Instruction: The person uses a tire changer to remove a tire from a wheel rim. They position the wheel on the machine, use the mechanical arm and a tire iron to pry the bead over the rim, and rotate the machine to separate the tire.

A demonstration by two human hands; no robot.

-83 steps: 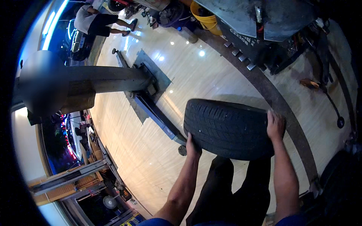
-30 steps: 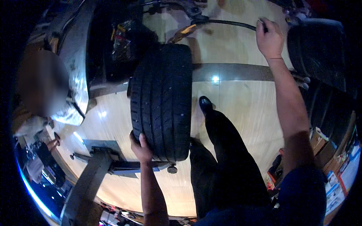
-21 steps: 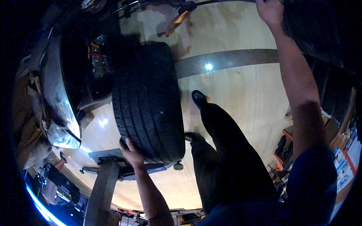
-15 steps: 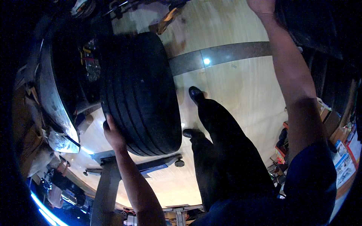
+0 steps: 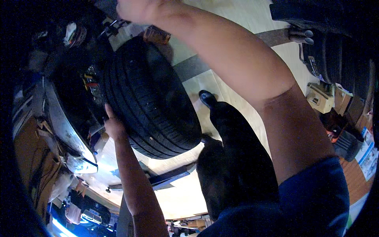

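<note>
A large black tire (image 5: 138, 102) with grooved tread stands in front of me, left of my legs. My left hand (image 5: 114, 127) grips the tire's left edge low down; one finger points up along the tread and the others are partly hidden. My right arm reaches across above the floor to the far left. At the upper edge of the view, my right hand (image 5: 138, 11) is near dark parts beyond the tire, its fingers cut off or lost in shadow. Left of the tire is a vehicle's dark wheel well, bordered by a pale body panel (image 5: 65, 118).
A lift arm (image 5: 169, 178) lies low behind the tire, beside a grey post (image 5: 123, 209). Boxes (image 5: 319, 96) and a dark bin (image 5: 347, 146) stand at the right. Another vehicle's front (image 5: 92, 215) shows at lower left. My shoe (image 5: 206, 98) is right of the tire.
My right arm has swung from the upper right across to the upper left, beyond the tire. The tire looks more tilted in view. My left hand stays at its left edge.
</note>
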